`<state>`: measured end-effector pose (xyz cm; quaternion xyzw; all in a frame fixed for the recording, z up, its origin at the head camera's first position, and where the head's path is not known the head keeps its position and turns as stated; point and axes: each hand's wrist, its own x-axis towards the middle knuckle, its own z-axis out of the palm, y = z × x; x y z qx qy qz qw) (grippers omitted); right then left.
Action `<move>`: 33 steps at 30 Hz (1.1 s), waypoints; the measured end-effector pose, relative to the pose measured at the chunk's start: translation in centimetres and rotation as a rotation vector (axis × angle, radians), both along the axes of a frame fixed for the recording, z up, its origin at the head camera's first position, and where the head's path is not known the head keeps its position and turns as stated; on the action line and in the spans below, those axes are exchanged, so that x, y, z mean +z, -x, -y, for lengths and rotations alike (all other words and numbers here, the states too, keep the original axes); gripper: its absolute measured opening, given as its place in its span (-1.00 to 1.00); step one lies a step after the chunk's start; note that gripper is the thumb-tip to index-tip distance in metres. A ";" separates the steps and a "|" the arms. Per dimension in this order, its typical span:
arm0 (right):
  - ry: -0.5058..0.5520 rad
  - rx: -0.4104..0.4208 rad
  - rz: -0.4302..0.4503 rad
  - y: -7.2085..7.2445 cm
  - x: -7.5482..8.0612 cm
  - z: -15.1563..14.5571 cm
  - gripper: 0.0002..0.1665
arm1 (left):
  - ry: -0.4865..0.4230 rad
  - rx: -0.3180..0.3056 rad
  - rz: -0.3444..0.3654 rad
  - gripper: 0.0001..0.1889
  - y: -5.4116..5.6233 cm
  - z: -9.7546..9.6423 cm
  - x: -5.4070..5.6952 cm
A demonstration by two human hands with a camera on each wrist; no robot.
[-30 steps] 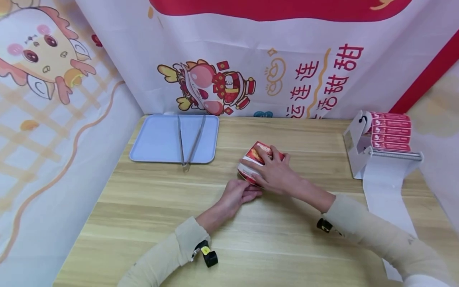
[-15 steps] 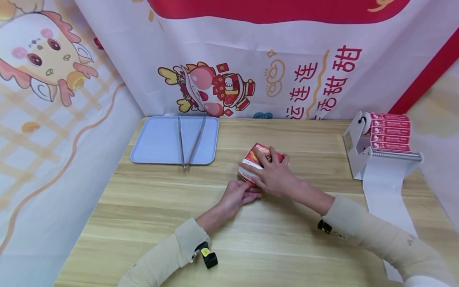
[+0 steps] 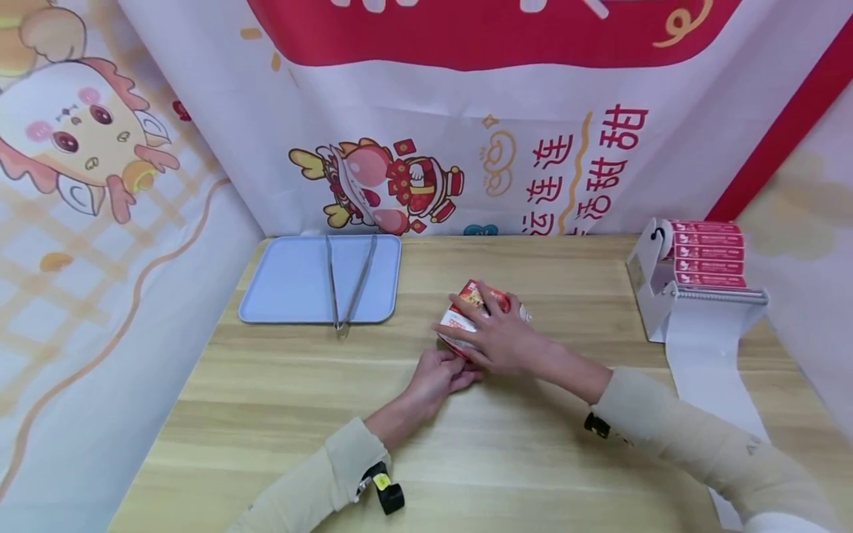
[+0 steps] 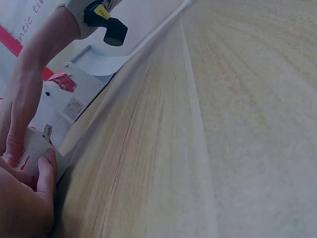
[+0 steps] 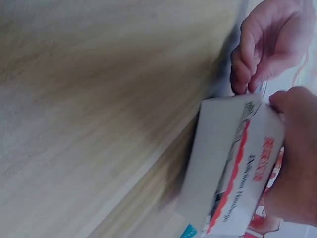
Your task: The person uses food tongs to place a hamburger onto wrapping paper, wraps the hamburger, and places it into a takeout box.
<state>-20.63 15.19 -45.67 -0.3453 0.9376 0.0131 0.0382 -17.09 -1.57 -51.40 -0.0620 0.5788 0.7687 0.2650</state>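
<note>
A red and white paper hamburger box [image 3: 454, 317] stands on the wooden table, lid facing up. Spread fingers of my right hand [image 3: 504, 339] press across its lid, the thumb by the near corner. At that same corner my left hand [image 3: 435, 379] pinches the edge between thumb and curled fingers. Lettering shows on the box side [image 5: 247, 171] in the right wrist view, along with a dark slit between lid and base. The left wrist view catches only part of the left hand [image 4: 25, 206] at the box's corner.
A blue tray [image 3: 283, 285] lies at the back left, with metal tongs [image 3: 333, 285] across it and overhanging its front edge. At the right stands a label dispenser [image 3: 649, 289] with a red sticker roll [image 3: 709, 255]; its white backing strip [image 3: 709, 370] trails toward the front.
The head view has tilted up a little. My right hand's fingers have slid slightly left over the box lid. My left hand stays at the corner.
</note>
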 end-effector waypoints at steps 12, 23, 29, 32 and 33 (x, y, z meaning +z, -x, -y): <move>-0.004 0.052 0.028 -0.4 -1.1 0.1 -0.34 | -0.013 0.006 0.000 -0.67 -1.2 0.0 -0.7; -0.044 0.058 0.004 -0.2 -0.5 0.3 -0.33 | -0.008 -0.006 -0.001 -0.65 -0.7 0.1 -0.4; -0.052 0.054 0.003 0.1 -0.2 0.5 -0.33 | 0.014 -0.034 -0.040 -0.63 -0.2 0.4 -0.4; -0.022 0.050 0.031 0.5 -0.2 0.1 -0.34 | 0.018 -0.044 -0.053 -0.66 0.1 0.5 -0.4; -0.013 0.048 0.047 0.7 -0.2 -0.1 -0.35 | 0.019 -0.049 -0.059 -0.67 0.1 0.5 -0.4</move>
